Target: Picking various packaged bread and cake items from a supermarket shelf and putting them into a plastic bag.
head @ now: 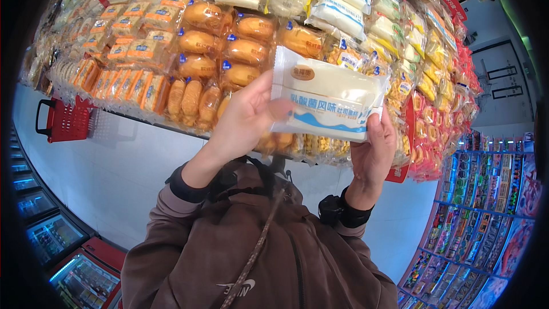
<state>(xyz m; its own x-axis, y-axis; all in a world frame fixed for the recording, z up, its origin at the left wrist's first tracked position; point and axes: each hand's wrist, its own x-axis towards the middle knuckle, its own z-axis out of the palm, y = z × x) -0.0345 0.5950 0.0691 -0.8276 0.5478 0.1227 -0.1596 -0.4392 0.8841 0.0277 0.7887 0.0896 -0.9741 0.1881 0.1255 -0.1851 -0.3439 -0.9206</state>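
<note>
Between my two hands a plastic-wrapped packaged cake [328, 94] is held up, its white and blue printed face towards me. My left hand [246, 113] grips its left end, with the thumb across the front. My right hand [377, 146] holds the lower right corner, thumb on the front and fingers behind. Right behind the pack lies a display of wrapped baked goods, with bread rolls [199, 42] to its left. A stack of similar white and blue packs [341, 8] sits above it.
Orange-labelled packs [128, 86] fill the display's left side. A red shopping basket [68, 120] stands on the floor at the left. Glass-topped freezers [85, 283] line the lower left. Shelves of small colourful goods [472, 206] rise at the right.
</note>
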